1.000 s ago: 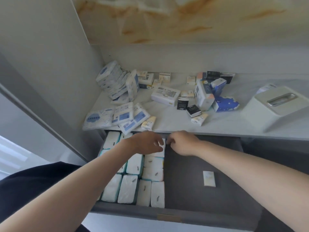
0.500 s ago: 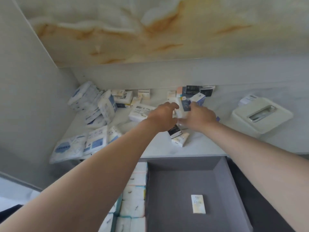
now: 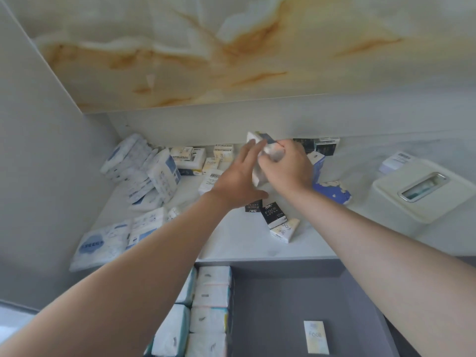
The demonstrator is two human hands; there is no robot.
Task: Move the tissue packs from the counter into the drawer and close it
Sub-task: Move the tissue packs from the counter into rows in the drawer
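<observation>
Grey drawer (image 3: pixel 283 305) open, white tissue packs (image 3: pixel 211 295) rowed at its left; right hand (image 3: pixel 286 171) grips one pack (image 3: pixel 260 140) above the worktop (image 3: pixel 244 240), left hand (image 3: pixel 237 181) flat-fingered against it.

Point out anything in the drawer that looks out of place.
One small pack lies alone on the bare grey floor of the drawer, apart from the tidy rows of white packs at its left.

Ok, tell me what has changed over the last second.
Both hands left the back edge of the drawer and reached over the counter. The right hand now grips a tissue pack; the left hand lies flat against it. The drawer stays open, its packed rows and lone pack unmoved.
</observation>
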